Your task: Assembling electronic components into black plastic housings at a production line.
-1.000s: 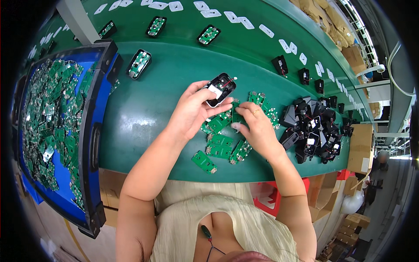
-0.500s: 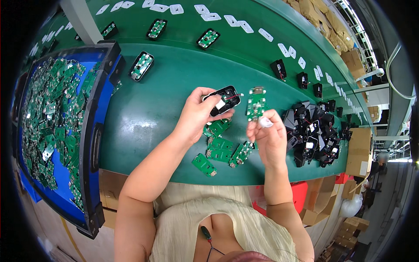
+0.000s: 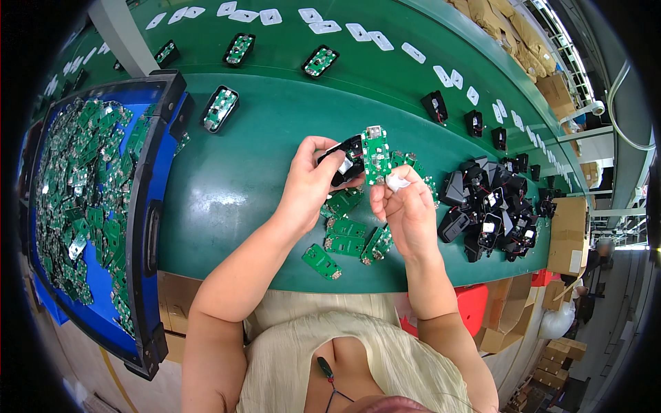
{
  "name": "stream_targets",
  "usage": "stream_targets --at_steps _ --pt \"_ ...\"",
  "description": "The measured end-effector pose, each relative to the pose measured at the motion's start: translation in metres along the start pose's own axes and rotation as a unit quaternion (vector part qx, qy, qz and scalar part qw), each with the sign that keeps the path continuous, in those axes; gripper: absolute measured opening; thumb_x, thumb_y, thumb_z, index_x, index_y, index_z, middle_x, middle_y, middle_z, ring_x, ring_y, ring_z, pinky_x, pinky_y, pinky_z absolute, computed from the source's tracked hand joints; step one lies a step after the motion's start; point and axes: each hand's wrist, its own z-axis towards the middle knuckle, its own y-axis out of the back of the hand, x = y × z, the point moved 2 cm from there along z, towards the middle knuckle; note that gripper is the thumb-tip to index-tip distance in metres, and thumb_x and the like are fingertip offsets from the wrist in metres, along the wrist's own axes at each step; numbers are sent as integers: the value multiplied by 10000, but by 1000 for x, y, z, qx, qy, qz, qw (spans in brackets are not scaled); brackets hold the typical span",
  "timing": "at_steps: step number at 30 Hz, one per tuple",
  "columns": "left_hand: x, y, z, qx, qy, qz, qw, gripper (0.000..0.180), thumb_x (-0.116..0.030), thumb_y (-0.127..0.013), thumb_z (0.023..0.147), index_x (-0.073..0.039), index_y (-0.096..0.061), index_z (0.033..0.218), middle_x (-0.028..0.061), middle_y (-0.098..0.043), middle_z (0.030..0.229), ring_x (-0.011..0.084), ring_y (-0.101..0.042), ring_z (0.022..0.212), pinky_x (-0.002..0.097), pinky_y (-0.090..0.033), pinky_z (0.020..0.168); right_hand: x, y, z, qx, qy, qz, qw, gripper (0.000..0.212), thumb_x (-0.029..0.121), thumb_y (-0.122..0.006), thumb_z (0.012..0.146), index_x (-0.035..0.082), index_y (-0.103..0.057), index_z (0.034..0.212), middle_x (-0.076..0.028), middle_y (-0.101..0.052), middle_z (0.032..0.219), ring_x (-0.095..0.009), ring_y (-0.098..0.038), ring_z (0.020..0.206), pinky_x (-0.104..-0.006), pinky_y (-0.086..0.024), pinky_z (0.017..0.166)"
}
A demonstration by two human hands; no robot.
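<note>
I see the circuit board (image 3: 376, 155) held up lengthwise over the worktable (image 3: 206, 237), a narrow green rectangle with a silvery metal connector at its far end and small white and metal parts scattered over the face turned to my camera. The right hand (image 3: 411, 206) pinches it by the near end, a white cover (image 3: 396, 182) showing at the fingertips. The left hand (image 3: 310, 175) grasps a black housing (image 3: 354, 149), its thumb laid over the open side beside a white block (image 3: 345, 166) inside. In my view the board overlaps the right end of that housing; I cannot tell whether the two touch. Loose green boards (image 3: 345, 235) lie on the table just below the hands, and a heap of black housings (image 3: 490, 206) sits to the right. Half a second ago I had a strip of bare green tabletop between the board and the housing; now the right hand has brought the board leftward and closed that gap. The housing then showed me more of its opening, with a thin wire reaching past its right end, a part the board now hides. A second ago the right hand was down among the loose boards.
</note>
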Motion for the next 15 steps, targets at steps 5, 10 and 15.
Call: stream_targets --at_steps 5,10,15 --pt "1 0 -1 -2 4 -2 1000 152 -86 -470 890 15 -415 989 141 -560 927 188 -612 783 298 -534 681 -3 3 2 -16 -18 -8 1000 71 110 -447 892 67 -491 856 -72 -586 744 -126 -543 610 -242 -416 533" --pt "0 -3 -4 48 25 -3 999 231 -112 -535 869 -19 -450 1063 83 -554 957 138 -542 887 286 -511 713 -6 9 5 -34 -54 -52 997 73 99 -440 886 58 -490 851 -61 -581 707 -118 -534 587 -239 -414 520" --pt "3 -2 -2 47 -26 61 997 273 -142 -588 846 -19 -474 1062 73 -558 942 125 -545 882 287 -516 703 -6 15 4 -20 -72 -119 990 73 105 -492 881 39 -504 909 -55 -577 725 -105 -526 589 -230 -418 530"
